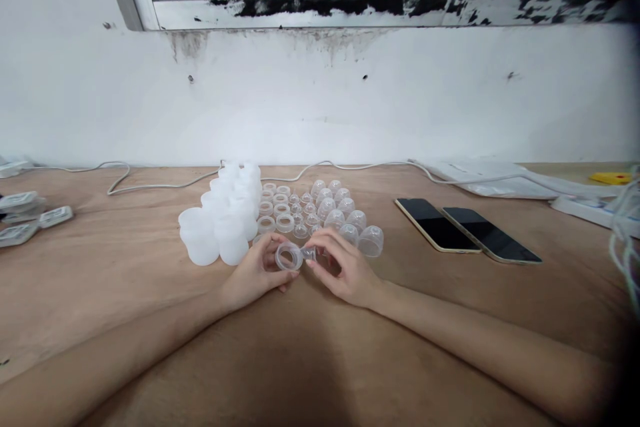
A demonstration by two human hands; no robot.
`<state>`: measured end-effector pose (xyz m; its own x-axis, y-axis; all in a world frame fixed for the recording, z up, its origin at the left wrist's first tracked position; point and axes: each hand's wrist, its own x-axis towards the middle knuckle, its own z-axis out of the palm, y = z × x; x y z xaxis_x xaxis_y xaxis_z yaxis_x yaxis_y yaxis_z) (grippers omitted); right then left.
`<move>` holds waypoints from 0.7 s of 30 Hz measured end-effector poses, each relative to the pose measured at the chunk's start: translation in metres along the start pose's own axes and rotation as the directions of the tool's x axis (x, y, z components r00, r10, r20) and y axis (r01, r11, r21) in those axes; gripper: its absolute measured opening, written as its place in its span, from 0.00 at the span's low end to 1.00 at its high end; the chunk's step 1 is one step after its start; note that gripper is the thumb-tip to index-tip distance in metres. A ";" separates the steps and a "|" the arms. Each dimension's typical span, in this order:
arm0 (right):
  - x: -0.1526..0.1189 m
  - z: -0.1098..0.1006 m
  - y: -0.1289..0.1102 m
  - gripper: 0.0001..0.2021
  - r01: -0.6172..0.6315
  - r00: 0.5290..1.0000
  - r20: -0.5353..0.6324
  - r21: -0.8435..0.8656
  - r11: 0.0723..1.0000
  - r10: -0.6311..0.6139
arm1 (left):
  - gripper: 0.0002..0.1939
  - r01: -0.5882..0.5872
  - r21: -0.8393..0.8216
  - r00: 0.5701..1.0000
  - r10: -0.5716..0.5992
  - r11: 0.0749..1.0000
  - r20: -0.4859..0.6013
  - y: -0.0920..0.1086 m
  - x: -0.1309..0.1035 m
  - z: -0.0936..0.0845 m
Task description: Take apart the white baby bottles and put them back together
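Observation:
My left hand (263,271) is closed on a translucent bottle collar ring (289,257), its opening facing me. Close against it, my right hand (346,268) pinches a clear bottle nipple (309,253) by its edge. The two parts are side by side, and I cannot tell whether they touch. Just beyond my hands lie rows of more collar rings (285,223) and several clear nipples (313,220). To their right stand rows of clear dome caps (371,241). White bottles (203,237) are grouped on the left.
Two phones (437,225) lie on the wooden table (310,360) at the right. A white cable (350,164) runs along the wall. Small packaged items (55,216) lie far left; a plastic bag (480,177), a power strip (590,210) and a yellow object (610,178) are at the right.

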<state>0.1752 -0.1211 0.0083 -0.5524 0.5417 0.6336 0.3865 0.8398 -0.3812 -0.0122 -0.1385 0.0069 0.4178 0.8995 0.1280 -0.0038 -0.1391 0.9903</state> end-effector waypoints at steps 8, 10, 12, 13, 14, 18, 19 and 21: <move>0.000 0.003 0.001 0.15 0.047 0.997 0.064 0.022 0.999 -0.048 | 0.19 0.033 0.060 0.998 -0.036 0.998 0.056 0.001 0.001 0.001; -0.001 0.006 0.001 0.11 0.061 0.998 0.004 0.025 0.998 -0.061 | 0.19 0.032 0.061 0.996 -0.037 0.998 0.083 0.002 0.003 0.003; -0.001 0.007 0.001 0.05 0.088 0.996 -0.024 0.023 0.996 -0.088 | 0.19 0.025 0.075 0.992 -0.034 0.997 0.119 0.004 0.003 0.004; 0.000 0.008 0.001 0.03 0.102 0.994 -0.038 0.021 0.995 -0.101 | 0.19 0.018 0.083 0.991 -0.029 0.996 0.132 0.005 0.004 0.005; 0.000 0.008 0.001 0.03 0.118 0.992 -0.057 0.019 0.993 -0.116 | 0.19 0.012 0.091 0.990 -0.025 0.996 0.140 0.005 0.004 0.005; 0.003 0.010 0.000 0.01 0.219 0.968 -0.130 0.019 0.975 -0.215 | 0.18 0.001 0.084 0.989 -0.014 0.996 0.146 0.006 0.003 0.006; 0.004 0.010 -0.001 0.01 0.252 0.960 -0.131 0.026 0.967 -0.246 | 0.18 0.005 0.076 0.989 -0.016 0.997 0.149 0.006 0.003 0.006; 0.005 0.009 -0.001 0.03 0.298 0.950 -0.112 0.047 0.953 -0.292 | 0.17 0.009 0.068 0.989 -0.019 0.998 0.149 0.005 0.003 0.005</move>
<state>0.1649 -0.1190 0.0058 -0.5544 0.2658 0.7887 0.1689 0.9639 -0.2061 -0.0062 -0.1392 0.0117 0.5484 0.8302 0.0999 0.0612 -0.1590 0.9854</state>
